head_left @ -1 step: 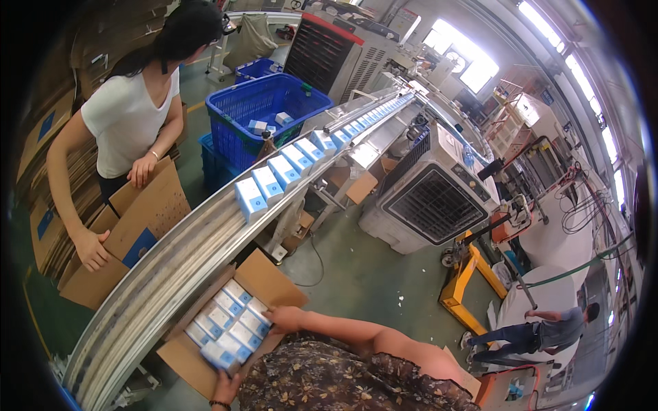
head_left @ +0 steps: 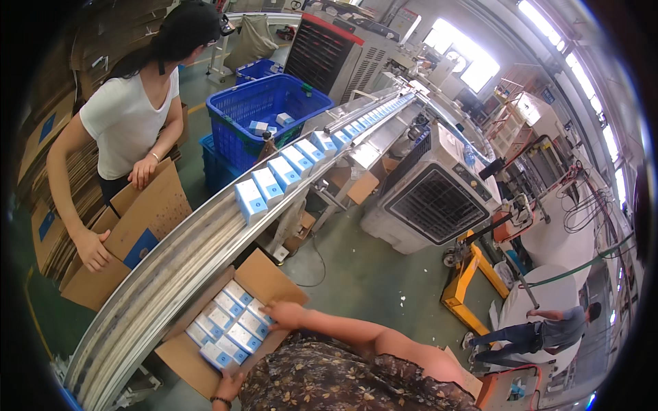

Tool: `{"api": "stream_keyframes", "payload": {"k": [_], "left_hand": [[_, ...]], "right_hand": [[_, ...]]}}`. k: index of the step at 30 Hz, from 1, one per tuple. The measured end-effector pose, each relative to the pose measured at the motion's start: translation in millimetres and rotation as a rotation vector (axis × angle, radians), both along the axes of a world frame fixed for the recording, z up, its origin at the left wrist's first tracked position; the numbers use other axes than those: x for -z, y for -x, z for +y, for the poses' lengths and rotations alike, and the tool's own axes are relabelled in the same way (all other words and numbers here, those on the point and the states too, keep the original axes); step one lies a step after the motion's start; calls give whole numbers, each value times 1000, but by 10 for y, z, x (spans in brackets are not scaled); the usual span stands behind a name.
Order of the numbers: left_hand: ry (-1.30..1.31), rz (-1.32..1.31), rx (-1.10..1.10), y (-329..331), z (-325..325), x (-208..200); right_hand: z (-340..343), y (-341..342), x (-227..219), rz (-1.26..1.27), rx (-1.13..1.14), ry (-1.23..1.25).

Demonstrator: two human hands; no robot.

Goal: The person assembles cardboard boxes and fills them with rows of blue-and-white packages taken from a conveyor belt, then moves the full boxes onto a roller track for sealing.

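Observation:
An opened cardboard carton (head_left: 179, 356) stands tilted in front of me, packed with several small white-and-blue boxes (head_left: 242, 337) in rows. My right hand (head_left: 286, 315) reaches in over the right side, fingers extended against the end box in that row. At the carton's near edge, my left hand (head_left: 229, 388), with a dark bracelet at its wrist, has its fingertips beside the nearest box (head_left: 214, 355). Its fingers look apart, though partly hidden. Neither hand lifts anything.
Beyond the carton curves a conveyor (head_left: 161, 274) with a line of white-and-blue boxes (head_left: 251, 201). Across it, a co-worker (head_left: 137, 116) holds another carton (head_left: 147, 219). A blue crate (head_left: 233, 133), an air cooler (head_left: 432, 205) and a yellow pallet jack (head_left: 466, 291) stand around. Another person (head_left: 548, 332) is far right.
The nearest box, blurred and slightly raised by my left hand before, now lies in line with the others. My right hand has shifted slightly left and up over the end box.

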State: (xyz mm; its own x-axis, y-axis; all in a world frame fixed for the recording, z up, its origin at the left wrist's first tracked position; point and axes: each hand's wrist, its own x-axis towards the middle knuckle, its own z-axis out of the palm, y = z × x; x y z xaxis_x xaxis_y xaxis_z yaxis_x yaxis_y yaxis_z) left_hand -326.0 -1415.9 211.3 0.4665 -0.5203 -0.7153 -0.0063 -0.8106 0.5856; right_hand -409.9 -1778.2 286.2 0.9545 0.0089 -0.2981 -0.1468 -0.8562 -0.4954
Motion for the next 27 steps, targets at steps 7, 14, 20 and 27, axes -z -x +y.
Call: {"api": "stream_keyframes", "payload": {"k": [7,14,20,27], "left_hand": [[-274,-149,722,-770,-439,38],[-496,58,632,-393,-731,-40],[-478,109,586,-418,-595,471],[-465,-23,771,-481,-770,646]], "right_hand": [[-545,47,-105,-72,330,-24],[-565,359,-107,-121,424,-431],[-607,124,-105,-82,313,-309],[-668,-18,-166,-90,344,-323]]}}
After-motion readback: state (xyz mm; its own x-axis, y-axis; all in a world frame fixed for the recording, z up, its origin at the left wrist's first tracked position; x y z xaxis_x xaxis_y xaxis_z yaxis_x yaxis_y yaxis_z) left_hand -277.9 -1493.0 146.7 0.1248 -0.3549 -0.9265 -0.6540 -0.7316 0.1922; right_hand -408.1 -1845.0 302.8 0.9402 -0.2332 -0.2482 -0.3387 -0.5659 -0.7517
